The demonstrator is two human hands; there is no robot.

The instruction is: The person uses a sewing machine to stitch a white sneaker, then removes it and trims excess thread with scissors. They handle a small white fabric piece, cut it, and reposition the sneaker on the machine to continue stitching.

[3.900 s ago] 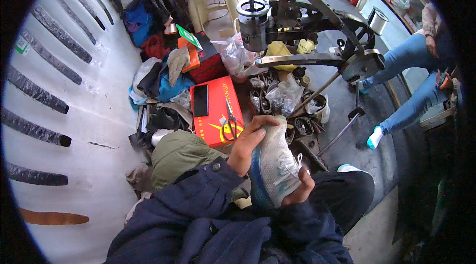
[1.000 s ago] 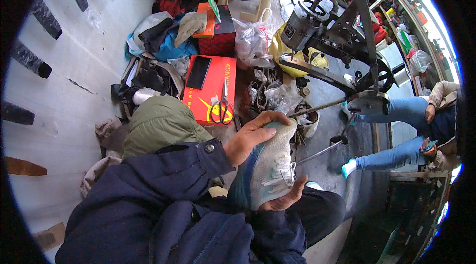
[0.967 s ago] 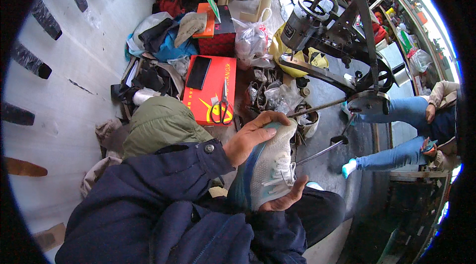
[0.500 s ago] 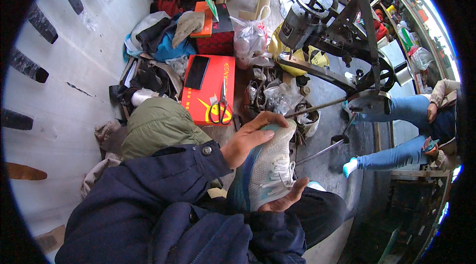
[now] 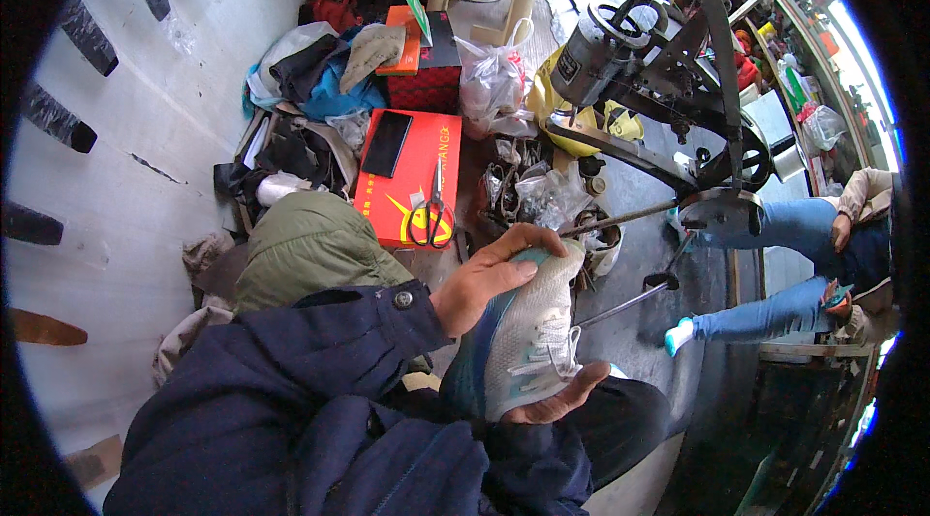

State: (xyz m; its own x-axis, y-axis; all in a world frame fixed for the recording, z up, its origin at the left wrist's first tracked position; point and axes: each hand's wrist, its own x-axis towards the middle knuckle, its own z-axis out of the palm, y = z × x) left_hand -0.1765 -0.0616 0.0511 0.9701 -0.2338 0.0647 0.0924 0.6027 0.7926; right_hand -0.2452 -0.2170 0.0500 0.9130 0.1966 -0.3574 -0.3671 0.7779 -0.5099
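A white and blue laced sneaker [image 5: 528,342] is held tilted over my lap between both hands. My left hand [image 5: 489,279] is closed around the toe end, with the thumb on the upper and the fingers reaching over the tip. At the other end my right hand [image 5: 557,398] grips the shoe near the laces and the ankle opening; part of that hand is hidden behind the shoe. White laces [image 5: 547,356] hang loosely across the shoe's side.
Scissors [image 5: 433,209] and a black phone [image 5: 388,143] lie on an orange-red box [image 5: 407,188]. A hand-cranked sewing machine [image 5: 668,99] stands at the right, its long arm reaching toward the shoe. Another person's legs in jeans [image 5: 765,308] are at the far right.
The shoe and my hands have shifted slightly, with the right hand moving a little to the right. My grip looks the same. The other person's foot moved slightly left.
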